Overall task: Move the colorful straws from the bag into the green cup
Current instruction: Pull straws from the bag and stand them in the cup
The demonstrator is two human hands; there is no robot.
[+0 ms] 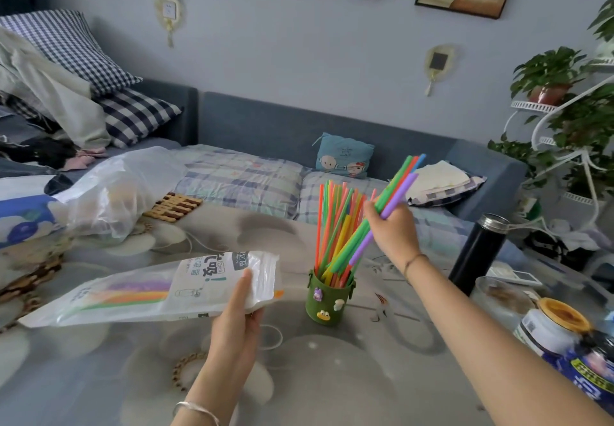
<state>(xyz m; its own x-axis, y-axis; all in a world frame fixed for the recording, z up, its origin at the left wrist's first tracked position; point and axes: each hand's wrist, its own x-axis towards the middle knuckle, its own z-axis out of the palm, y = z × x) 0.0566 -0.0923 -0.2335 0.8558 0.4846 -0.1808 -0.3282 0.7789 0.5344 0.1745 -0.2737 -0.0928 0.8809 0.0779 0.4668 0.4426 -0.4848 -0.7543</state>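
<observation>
A green cup (327, 304) with small cartoon charms stands in the middle of the table, with several colorful straws (332, 223) upright in it. My right hand (393, 229) grips a bundle of green, purple and orange straws (397, 186); their lower ends reach into the cup and the bundle leans up to the right. My left hand (237, 319) holds the open end of a white plastic straw bag (159, 287), which lies nearly flat to the left. Purple, orange and green straws show through the bag.
A black thermos (476, 252) stands right of the cup. A jar with an orange lid (561, 322) and a blue package sit at the near right. A crumpled clear bag (113, 189) lies at the far left. Behind the table runs a blue sofa.
</observation>
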